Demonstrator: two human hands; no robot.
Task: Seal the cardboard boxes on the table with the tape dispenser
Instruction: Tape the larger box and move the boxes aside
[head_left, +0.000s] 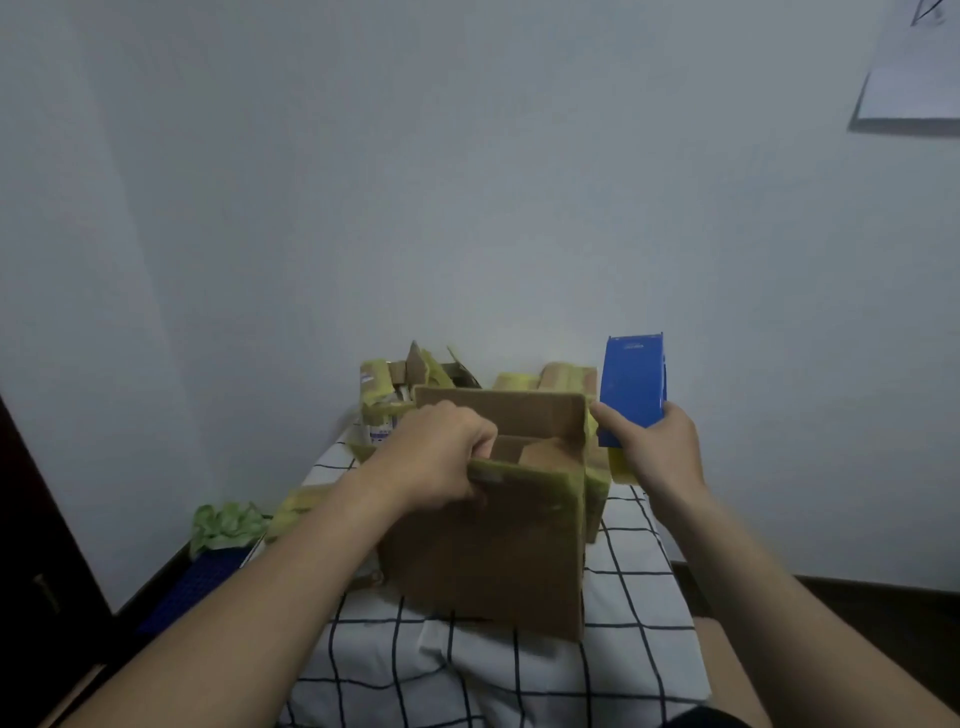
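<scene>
A brown cardboard box (493, 551) stands in the middle of the table with its top flaps up and its inside showing. Strips of yellowish tape run along its edges. My left hand (436, 452) grips the near top flap at the box's left side, fingers curled over the edge. My right hand (660, 447) holds a blue tape dispenser (631, 389) upright, just beyond the box's upper right corner. A bit of yellow tape shows under the dispenser.
The table wears a white cloth with a black grid (628, 613). More taped cardboard boxes (395, 389) are piled at the far end against the wall. Crumpled green tape (223, 525) lies on a blue crate (197, 582) at the left. Another cardboard piece (727, 660) sits right.
</scene>
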